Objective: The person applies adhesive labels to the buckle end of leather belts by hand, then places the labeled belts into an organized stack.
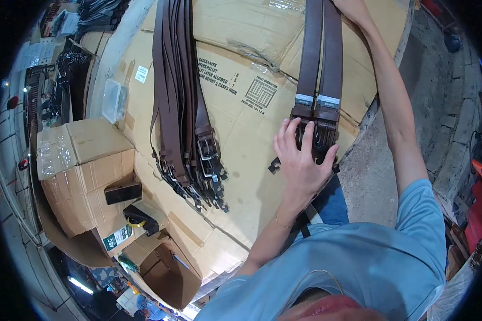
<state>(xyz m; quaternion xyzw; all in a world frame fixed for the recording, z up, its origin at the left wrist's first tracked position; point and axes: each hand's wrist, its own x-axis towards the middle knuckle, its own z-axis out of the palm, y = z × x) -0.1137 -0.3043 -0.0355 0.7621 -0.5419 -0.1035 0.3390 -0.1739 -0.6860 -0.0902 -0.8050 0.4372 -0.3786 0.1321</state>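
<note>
Left hand (pixel 303 152) has its fingers spread over the buckles (pixel 326 132) of two belts (pixel 332 59); right hand (pixel 351 7) is further up beside them, cut off, can't tell its grip. Belt pile (pixel 170 101) sits left of both.

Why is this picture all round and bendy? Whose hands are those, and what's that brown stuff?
There's no robot here, just a person's two bare hands. The one picture comes from a camera on that person's head, looking forward and down, so their blue shirt shows below. The bendiness probably comes from a very wide lens.

The brown things are belts. The left hand rests its fingers at the buckle end of two belts. The right hand is farther up beside them, partly cut off, so its grip is unclear. Another bunch of belts lies on the cardboard, with a small open box nearby.
</note>
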